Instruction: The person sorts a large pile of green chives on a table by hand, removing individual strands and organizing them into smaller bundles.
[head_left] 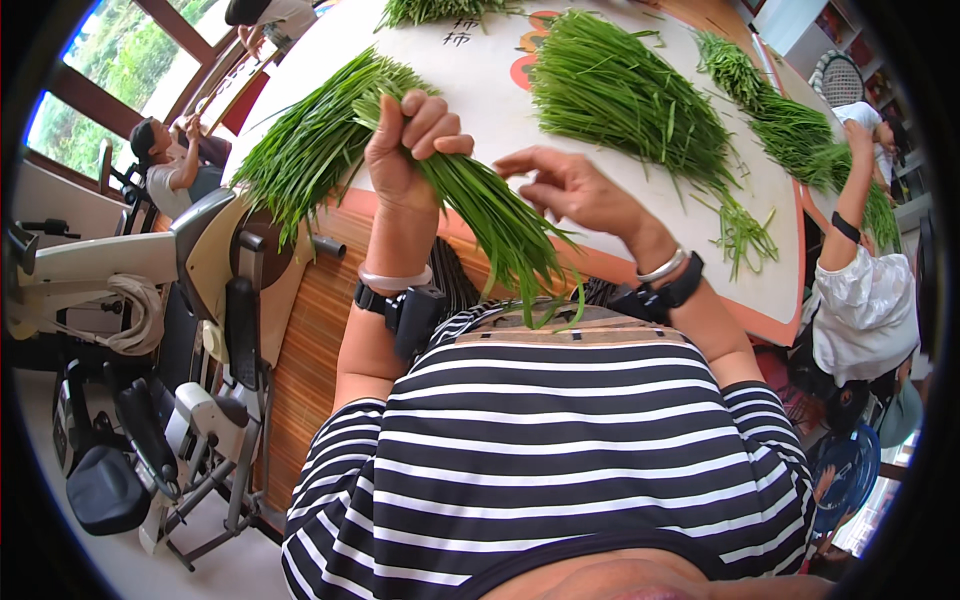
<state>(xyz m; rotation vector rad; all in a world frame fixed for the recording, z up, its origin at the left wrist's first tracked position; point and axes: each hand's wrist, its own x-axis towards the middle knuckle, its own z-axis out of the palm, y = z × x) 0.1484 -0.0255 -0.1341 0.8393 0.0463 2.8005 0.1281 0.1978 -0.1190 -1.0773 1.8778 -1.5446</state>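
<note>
My left hand [408, 160] is closed around a bunch of green garlic chives [497, 225], raised above the table's near edge. The long leaves fan down to the right towards my striped shirt, and the paler stem ends poke out past my fist. Just right of the bunch is my right hand [585, 195], its fingers bent but apart, with nothing visible in them. A loose pile of chives [318, 140] lies left of my left hand. Beyond my right hand spreads a larger pile [630, 100], and a few trimmed-off leaves [745, 232] lie near the right edge.
The table [480, 95] has a pale printed cover with an orange border. More chives [800, 130] lie on the right, where a person in white [860, 290] reaches in. Exercise machines [150, 300] stand at left, near a seated person [165, 165]. Another person is at the far left.
</note>
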